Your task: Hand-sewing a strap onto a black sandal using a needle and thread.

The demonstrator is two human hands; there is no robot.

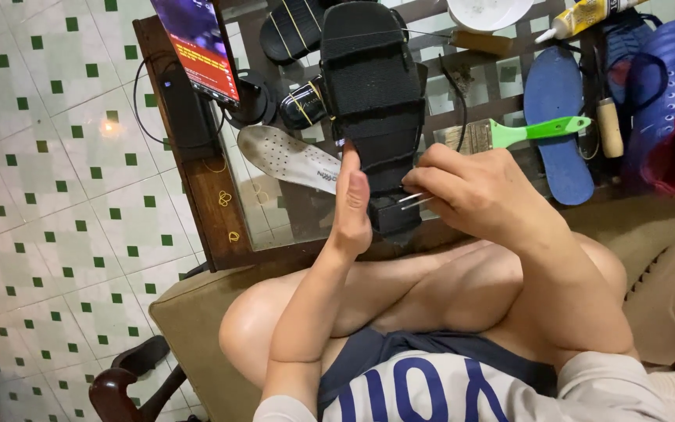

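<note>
Black sandal point(374, 101) was held sole-up over the near edge of the glass table point(275, 211). Left hand point(351, 207) braced the sandal's left side, fingers closed against it. Right hand point(482, 191) was pinched shut on a thin metal needle point(414, 200), tip at the sandal's heel end. Little free room: white insole point(291, 156) just left of the sandal, green-handled brush point(521, 131) right of it, blue insole point(556, 117) further right. Yellow glue tube point(583, 16) lay at the table's far edge, beside a white bowl point(486, 12). Phone point(197, 47) with a lit red-purple screen stood left of the sandal.
</note>
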